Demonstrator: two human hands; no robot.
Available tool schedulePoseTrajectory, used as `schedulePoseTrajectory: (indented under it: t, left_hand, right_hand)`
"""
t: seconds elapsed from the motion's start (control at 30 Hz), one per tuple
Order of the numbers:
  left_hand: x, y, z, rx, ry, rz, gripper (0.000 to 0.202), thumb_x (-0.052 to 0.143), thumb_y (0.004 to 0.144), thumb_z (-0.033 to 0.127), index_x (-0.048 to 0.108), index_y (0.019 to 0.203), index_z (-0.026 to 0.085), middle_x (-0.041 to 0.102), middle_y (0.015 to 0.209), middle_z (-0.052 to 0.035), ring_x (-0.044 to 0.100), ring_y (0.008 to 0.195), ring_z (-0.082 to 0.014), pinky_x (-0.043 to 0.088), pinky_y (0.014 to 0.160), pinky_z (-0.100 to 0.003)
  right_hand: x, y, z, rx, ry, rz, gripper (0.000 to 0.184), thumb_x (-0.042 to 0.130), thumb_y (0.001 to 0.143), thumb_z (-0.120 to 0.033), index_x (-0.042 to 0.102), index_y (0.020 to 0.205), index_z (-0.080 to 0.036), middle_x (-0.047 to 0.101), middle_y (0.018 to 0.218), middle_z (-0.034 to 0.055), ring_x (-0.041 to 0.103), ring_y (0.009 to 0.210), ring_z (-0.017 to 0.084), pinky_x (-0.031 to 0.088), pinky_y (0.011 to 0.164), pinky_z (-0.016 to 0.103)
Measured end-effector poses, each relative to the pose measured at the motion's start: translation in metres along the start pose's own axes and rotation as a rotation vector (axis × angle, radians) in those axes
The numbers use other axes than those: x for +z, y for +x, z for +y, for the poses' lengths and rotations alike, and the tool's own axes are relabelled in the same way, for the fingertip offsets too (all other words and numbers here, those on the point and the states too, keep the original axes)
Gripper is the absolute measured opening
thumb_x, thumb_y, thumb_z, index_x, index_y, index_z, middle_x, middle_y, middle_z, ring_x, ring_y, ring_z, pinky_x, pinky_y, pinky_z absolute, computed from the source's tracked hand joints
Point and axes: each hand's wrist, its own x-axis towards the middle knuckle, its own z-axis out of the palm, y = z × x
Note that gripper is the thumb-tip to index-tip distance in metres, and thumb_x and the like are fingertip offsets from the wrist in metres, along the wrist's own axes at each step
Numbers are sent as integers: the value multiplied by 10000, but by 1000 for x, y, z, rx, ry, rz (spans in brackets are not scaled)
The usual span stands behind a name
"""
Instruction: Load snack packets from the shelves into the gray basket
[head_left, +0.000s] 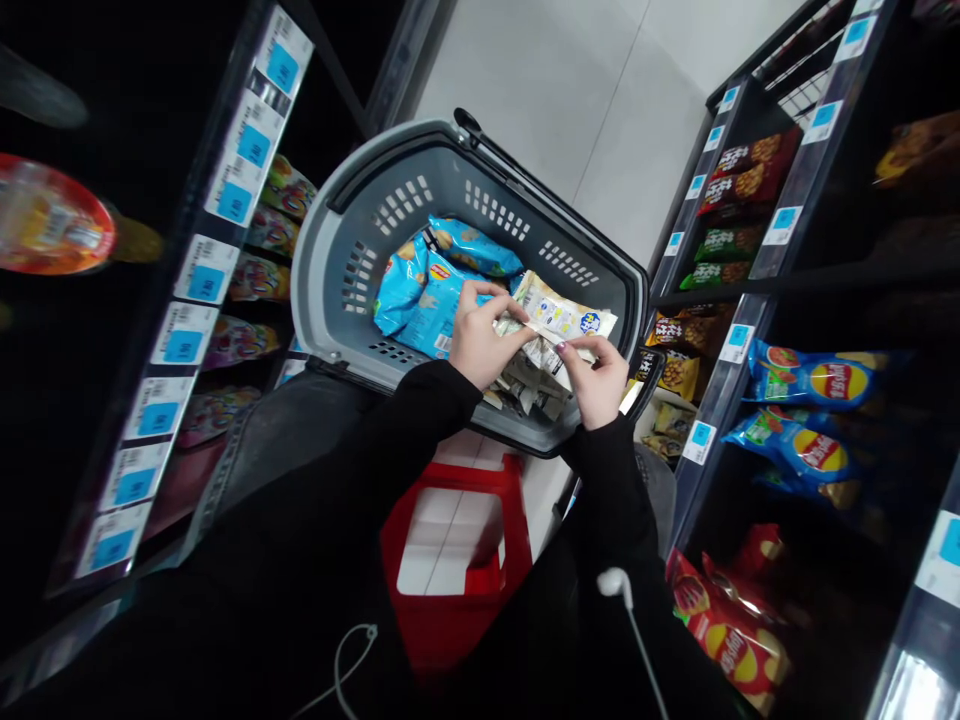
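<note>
White earphone (615,582) and black sleeves (420,412) are lying nearest the viewer. Left hand (486,335) and right hand (596,378) are pinching a pale packet (564,310) over the grey basket (310,270) – fingers closing against thumbs, neither hand yet releasing it. Blue bags (435,308) are already resting inside, other pale packets (526,388) lying beneath the hands – while further snack bags (814,380) are remaining on the shelves (718,392).

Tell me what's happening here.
A person in black sleeves has both hands over an open gray basket. The left hand and right hand pinch at pale packets near its right end; exactly which packet each grips is hard to tell. Blue snack bags lie beside them in the basket. Shelves on both sides hold more snacks, with price labels along their edges.
</note>
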Motion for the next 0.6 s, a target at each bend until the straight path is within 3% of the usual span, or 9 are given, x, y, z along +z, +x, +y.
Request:
schedulePoseTrajectory:
  t: [0.1, 0.23, 0.37, 0.5, 0.6]
  left_hand:
    - [-4, 5, 1, -77, -162, -183, 211, 707, 595, 196, 596, 766, 143, 498, 993, -49, 512, 970, -179, 478, 778, -293]
    - [-7, 9, 5, -432, -628, -484, 194, 663, 651, 232, 527, 761, 148, 533, 776, 0, 551, 688, -117, 492, 598, -246]
    - [-3, 7, 5, -749, -822, -506, 265, 699, 652, 244, 503, 807, 155, 570, 695, 8, 573, 591, -108, 513, 547, -261]
    - [0, 5, 1, -718, -718, -518, 372, 790, 515, 217, 567, 796, 117, 653, 735, -34, 622, 661, -142, 534, 619, -278]
    - [0, 6, -1, -558, -593, -432, 417, 810, 457, 247, 598, 788, 106, 675, 726, -34, 634, 684, -169, 530, 648, -299]
  right_hand:
    - [-4, 3, 4, -37, 31, 1, 200, 662, 673, -346, 593, 698, -160, 614, 713, -6, 551, 728, 137, 430, 749, 267]
    - [-18, 11, 15, -49, 97, -51, 204, 639, 697, -345, 561, 771, -172, 593, 801, 1, 547, 786, 141, 435, 786, 281]
    - [-28, 15, 19, -78, 189, -125, 267, 659, 684, -334, 534, 872, -192, 587, 903, 11, 558, 908, 162, 431, 877, 316]
    - [-27, 16, 23, 50, 246, -145, 594, 683, 654, -375, 429, 1158, -193, 598, 1090, 73, 590, 965, 186, 463, 882, 359]
    - [-25, 16, 27, 177, 259, -205, 604, 696, 633, -402, 490, 1138, -142, 614, 1120, 118, 606, 977, 211, 477, 873, 376]
